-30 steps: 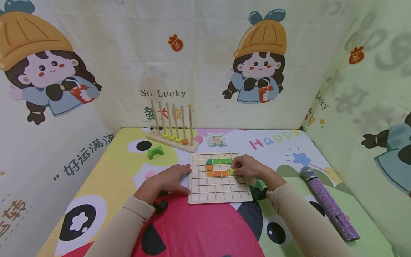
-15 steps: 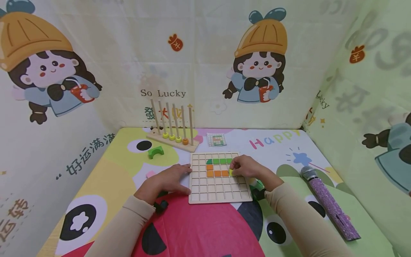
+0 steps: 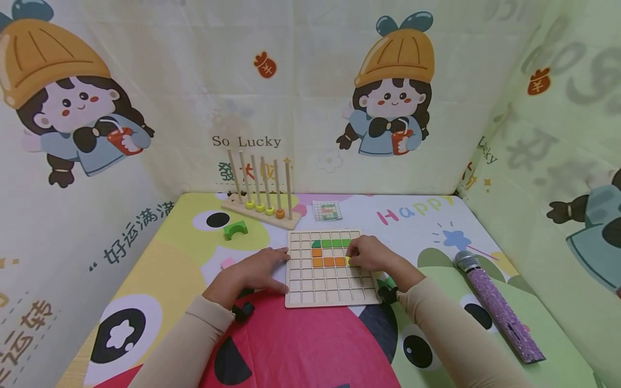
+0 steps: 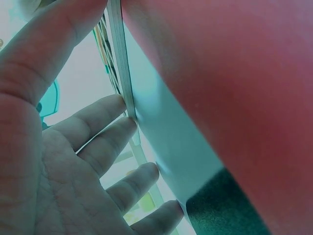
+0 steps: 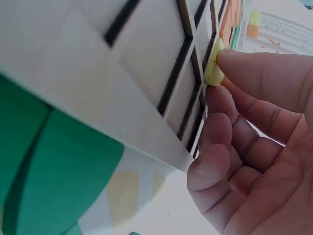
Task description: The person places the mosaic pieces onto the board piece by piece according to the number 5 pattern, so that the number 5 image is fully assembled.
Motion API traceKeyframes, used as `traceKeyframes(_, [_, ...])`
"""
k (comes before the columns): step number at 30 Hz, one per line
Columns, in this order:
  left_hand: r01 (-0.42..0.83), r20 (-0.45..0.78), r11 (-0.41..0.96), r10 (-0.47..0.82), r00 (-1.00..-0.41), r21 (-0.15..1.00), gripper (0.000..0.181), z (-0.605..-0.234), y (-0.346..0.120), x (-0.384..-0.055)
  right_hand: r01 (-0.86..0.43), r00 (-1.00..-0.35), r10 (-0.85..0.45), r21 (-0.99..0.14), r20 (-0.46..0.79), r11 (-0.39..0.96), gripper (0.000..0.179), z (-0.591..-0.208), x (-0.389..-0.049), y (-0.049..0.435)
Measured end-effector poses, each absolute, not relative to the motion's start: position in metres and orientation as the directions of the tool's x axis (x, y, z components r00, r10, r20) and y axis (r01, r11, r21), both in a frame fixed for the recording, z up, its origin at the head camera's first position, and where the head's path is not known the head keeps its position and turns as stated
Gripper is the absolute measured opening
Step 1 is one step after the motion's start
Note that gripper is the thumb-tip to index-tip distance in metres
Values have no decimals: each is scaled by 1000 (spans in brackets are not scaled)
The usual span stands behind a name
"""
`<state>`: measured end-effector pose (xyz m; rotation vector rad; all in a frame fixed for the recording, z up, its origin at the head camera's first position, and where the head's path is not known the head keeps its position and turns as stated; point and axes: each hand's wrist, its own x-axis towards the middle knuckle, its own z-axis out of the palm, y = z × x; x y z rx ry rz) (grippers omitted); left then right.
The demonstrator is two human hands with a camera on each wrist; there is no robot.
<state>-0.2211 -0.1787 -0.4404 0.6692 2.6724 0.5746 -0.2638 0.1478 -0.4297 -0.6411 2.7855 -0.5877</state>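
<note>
A wooden grid board [image 3: 301,296] lies on the table in front of the person. Along its left edge, the left hand [image 3: 249,275] rests with thumb and fingers spread; its fingertips touch the board's side in the left wrist view. Over the board's right half, the right hand [image 3: 372,253] pinches a small yellow block [image 5: 213,68], with the thumb on it. This block is at the right end of a row of orange blocks [image 3: 330,262]. Farther back on the grid are green blocks [image 3: 335,243] and a rounded dark green one [image 3: 316,244]. The right fingers partly hide the yellow block.
Behind the board stand a wooden peg rack [image 3: 291,222] with yellow and orange beads and a small pattern card [image 3: 327,211]. A green arch block [image 3: 235,230] lies at the left. A purple glitter microphone [image 3: 499,307] lies at the right.
The right hand has moved the yellow block slightly left, up to the end of the orange row. The left hand and board have stayed put.
</note>
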Motion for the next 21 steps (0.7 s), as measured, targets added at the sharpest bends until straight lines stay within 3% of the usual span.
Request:
traceKeyframes(11, [384, -208, 799, 519, -829, 462, 84, -440, -179, -220, -289, -912, -400, -548, -91, 785, 12, -427, -253, 184])
traceKeyframes(21, [398, -196, 800, 523, -830, 449, 85, -442, -181, -223, -294, -931, -363, -510, -40, 809, 20, -432, -240, 237])
